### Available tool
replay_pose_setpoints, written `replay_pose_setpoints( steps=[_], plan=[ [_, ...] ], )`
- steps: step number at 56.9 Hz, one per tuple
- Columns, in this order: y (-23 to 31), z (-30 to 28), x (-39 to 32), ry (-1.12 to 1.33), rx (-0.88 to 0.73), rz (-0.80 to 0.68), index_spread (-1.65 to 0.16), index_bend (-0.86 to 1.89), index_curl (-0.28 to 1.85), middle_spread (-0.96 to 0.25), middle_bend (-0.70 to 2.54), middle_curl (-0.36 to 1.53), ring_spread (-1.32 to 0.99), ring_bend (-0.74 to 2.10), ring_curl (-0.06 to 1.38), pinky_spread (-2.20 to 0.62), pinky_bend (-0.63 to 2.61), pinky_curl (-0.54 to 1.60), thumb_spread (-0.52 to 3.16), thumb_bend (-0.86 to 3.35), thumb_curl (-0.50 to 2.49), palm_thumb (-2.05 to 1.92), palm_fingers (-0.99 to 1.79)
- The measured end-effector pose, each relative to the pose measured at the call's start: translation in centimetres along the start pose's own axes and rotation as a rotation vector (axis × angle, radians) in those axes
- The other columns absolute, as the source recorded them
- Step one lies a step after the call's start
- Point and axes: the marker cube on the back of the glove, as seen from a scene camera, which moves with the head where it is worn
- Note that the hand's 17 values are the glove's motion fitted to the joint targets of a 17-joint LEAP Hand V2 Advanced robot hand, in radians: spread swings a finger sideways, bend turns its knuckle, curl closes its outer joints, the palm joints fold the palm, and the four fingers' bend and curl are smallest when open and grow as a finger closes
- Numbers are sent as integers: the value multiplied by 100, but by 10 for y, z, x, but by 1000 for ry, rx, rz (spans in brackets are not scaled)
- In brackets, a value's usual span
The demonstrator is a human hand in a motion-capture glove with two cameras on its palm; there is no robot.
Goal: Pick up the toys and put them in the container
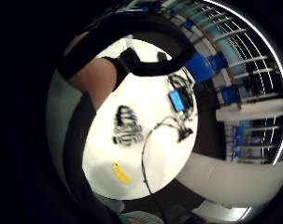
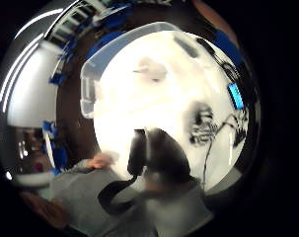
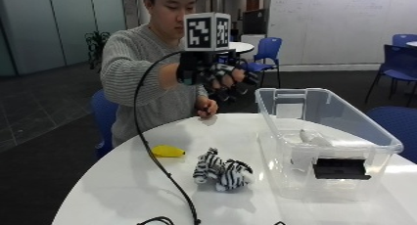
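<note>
So my gloved right hand (image 3: 218, 76) is up in the air, upper middle of the outside frame, well above the worktop (image 3: 130, 186). Its fingers are loosely curled and there's nothing in them. My bare left hand (image 3: 207, 109) is resting at the far edge of the worktop, just below the gloved one.

Other stuff around: a black cable (image 3: 159, 171) runs across the worktop in the lower left of the frame, passing just beside the toys. Blue chairs (image 3: 267, 49) sit in the background. In the little finger side palm view there's a small gadget with a blue screen (image 1: 176, 100) on the worktop, with a tangle of wires next to it.

The clear plastic container (image 3: 326, 146) takes up the right side, standing upright with no lid. There's a pale toy (image 3: 312, 136) already inside, though I can't make out what it is.

Still out on the worktop: a striped black and white zebra plush (image 3: 221, 175) lying on its side in the lower middle, near the container but not touching it, and a little yellow banana (image 3: 168, 150) just left of it.
</note>
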Motion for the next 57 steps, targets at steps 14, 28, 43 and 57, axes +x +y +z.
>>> replay_pose_setpoints(
  steps=[14, 28, 43, 57],
  plan=[
    [10, 56, 40, -91, -107, 137, -38, 16, 27, -19, 18, 41, -12, 63, 33, 2, 120, 34, 134, -2, 35, -1, -5],
    [4, 182, 21, -142, -362, 182, -37, 13, 27, -19, 16, 38, -12, 58, 31, 2, 122, 34, 135, 0, 34, 4, -9],
    [4, 229, 11, -150, -357, 209, -35, 10, 23, -15, 8, 28, -12, 67, 33, 0, 131, 36, 135, 1, 35, 13, -14],
    [-1, 241, 8, -104, -265, 284, -36, 5, 16, -12, 14, 21, -27, 114, 44, -24, 155, 40, 142, 5, 37, 27, 15]
  ],
)
